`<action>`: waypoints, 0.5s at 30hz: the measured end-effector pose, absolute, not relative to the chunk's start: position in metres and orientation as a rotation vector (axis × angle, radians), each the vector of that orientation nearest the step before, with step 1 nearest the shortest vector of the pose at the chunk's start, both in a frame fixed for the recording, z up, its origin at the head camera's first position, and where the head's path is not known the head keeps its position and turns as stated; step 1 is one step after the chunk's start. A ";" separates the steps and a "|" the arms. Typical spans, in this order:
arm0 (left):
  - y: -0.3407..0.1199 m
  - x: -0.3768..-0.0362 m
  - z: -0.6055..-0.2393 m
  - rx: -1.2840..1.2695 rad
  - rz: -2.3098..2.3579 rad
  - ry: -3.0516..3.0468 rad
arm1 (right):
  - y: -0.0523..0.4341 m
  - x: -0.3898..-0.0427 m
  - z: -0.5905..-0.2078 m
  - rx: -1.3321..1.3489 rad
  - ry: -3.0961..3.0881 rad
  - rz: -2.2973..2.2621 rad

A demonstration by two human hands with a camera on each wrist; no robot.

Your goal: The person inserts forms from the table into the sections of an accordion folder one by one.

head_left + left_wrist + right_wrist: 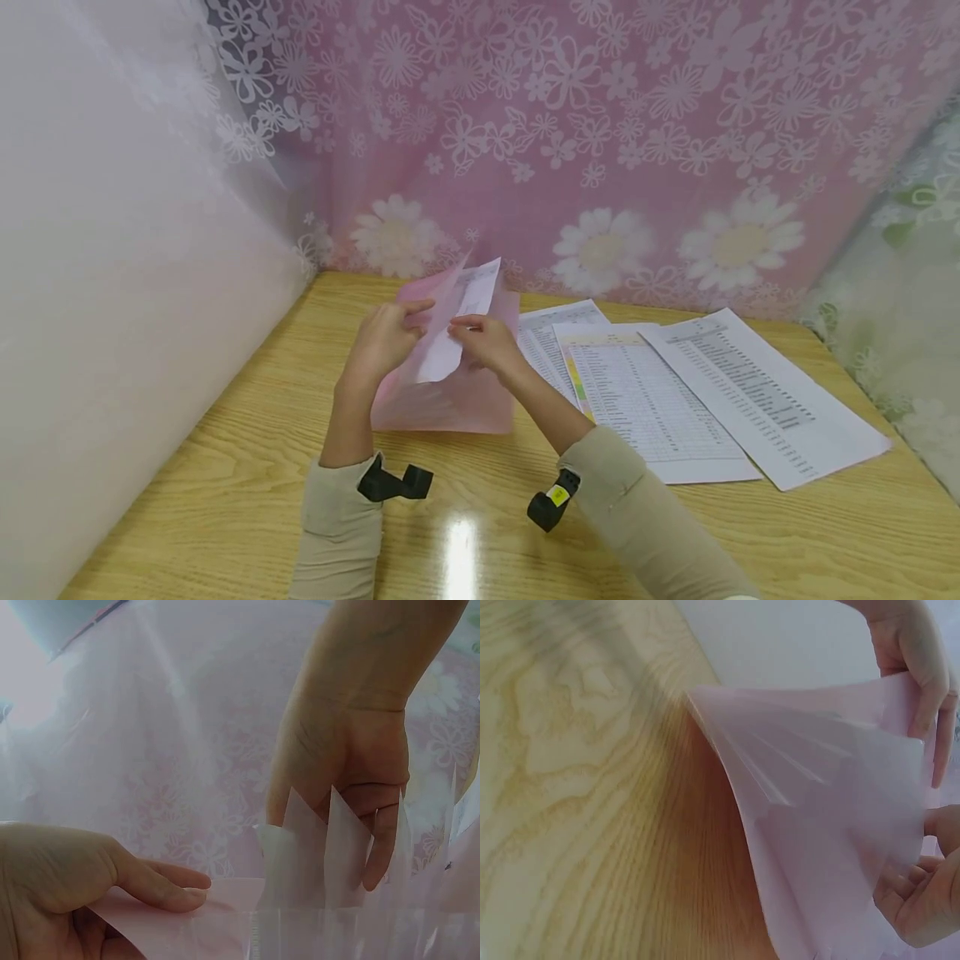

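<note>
Pinched between thumb and fingertips of the left hand (384,337): the near flap of a pink translucent document folder (450,392), pulled leftward, apparently to keep its mouth spread. Curled round the top edge of a white printed sheet (459,321) by the fingers of the right hand (483,340), with the sheet standing partly inside the folder's pocket and its upper part sticking out above, tilted to the right. Seen from the left wrist: fingers of the far hand hooked down over pale sheet corners, thumb of the near hand laid flat along the pink flap. Seen from the right wrist: several thin leaves fanned open inside the pink cover, probably so that one pocket could be picked out from the rest. Stood on its lower edge on the wooden table (247,467), the folder, propped upright only by both grips. Spread flat just to the right, overlapping one another: three printed sheets (675,392) of tables and lists. Behind, a pink floral curtain (600,125); at the left, a white one.
</note>
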State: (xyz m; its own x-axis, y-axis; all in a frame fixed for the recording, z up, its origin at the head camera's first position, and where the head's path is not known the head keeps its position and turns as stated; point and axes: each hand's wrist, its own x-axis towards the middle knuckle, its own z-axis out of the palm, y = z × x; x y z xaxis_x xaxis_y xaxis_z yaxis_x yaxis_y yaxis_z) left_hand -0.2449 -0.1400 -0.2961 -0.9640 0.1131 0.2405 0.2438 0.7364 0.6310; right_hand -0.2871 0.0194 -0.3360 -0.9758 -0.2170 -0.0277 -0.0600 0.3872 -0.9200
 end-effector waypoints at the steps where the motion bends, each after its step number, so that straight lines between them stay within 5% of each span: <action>1: -0.140 -0.245 -0.296 -0.287 -1.037 -2.756 | 0.020 -0.289 -0.336 -0.238 2.480 -1.661; 15: -0.142 -0.245 -0.296 -0.277 -1.021 -2.749 | 0.035 -0.298 -0.324 -0.194 2.364 -1.727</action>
